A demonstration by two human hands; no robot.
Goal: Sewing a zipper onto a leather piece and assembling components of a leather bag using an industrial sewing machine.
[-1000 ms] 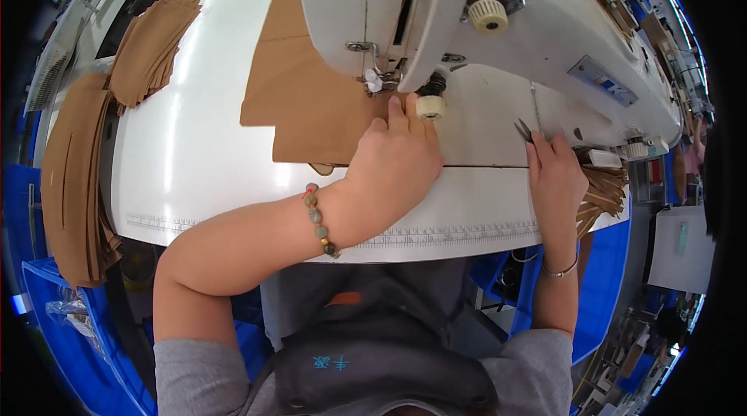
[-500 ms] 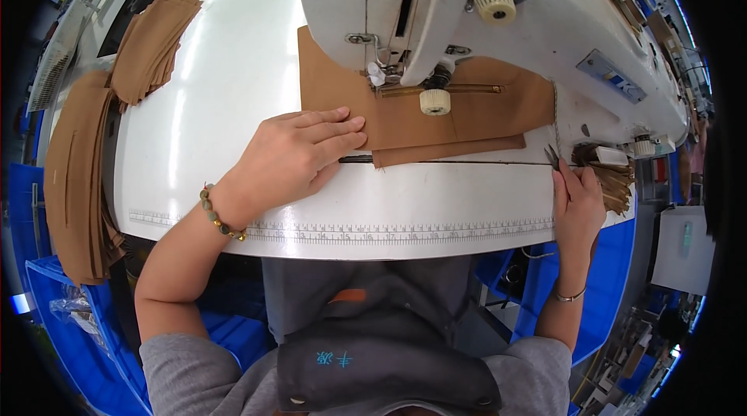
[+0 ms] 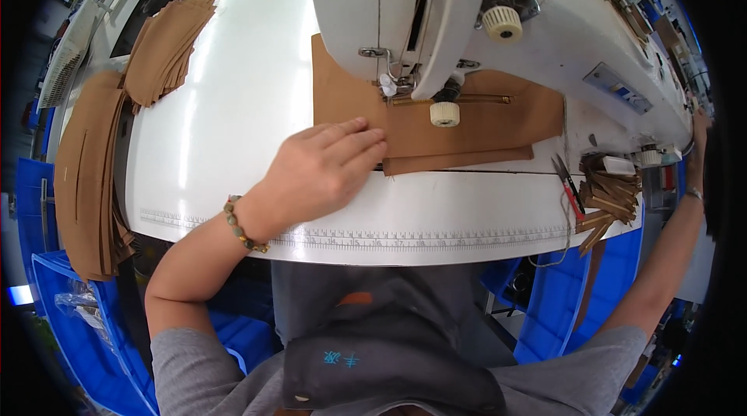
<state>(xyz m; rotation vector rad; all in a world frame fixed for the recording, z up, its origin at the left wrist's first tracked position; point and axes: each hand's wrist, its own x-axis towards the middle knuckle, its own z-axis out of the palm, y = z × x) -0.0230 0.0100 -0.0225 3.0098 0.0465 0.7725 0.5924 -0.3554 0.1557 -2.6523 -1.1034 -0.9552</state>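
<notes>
My left hand [image 3: 328,163] lies flat, fingers stretched, on a brown fabric piece [image 3: 475,134] under the head of a white sewing machine [image 3: 545,50]. A zipper [image 3: 467,98] runs across the cloth beside the presser foot, and another brown layer shows along its near edge. Far to the right, my right hand [image 3: 699,136] reaches to the end of the machine by the handwheel; its fingers are too small and dark to make out. Thread snips [image 3: 571,189] with red and black handles lie on the table, apart from both hands.
Brown cut pieces are stacked at the far left [image 3: 167,50] and left edge [image 3: 89,175] of the white table [image 3: 233,120]. A bundle of zipper strips [image 3: 611,196] sits at the right. Blue bins [image 3: 556,299] stand below, and a ruler strip [image 3: 373,242] follows the front edge.
My right hand has let go of the snips, leaving them on the table, and has moved right to the machine's far end. My left hand stays on the fabric. The view has shifted slightly.
</notes>
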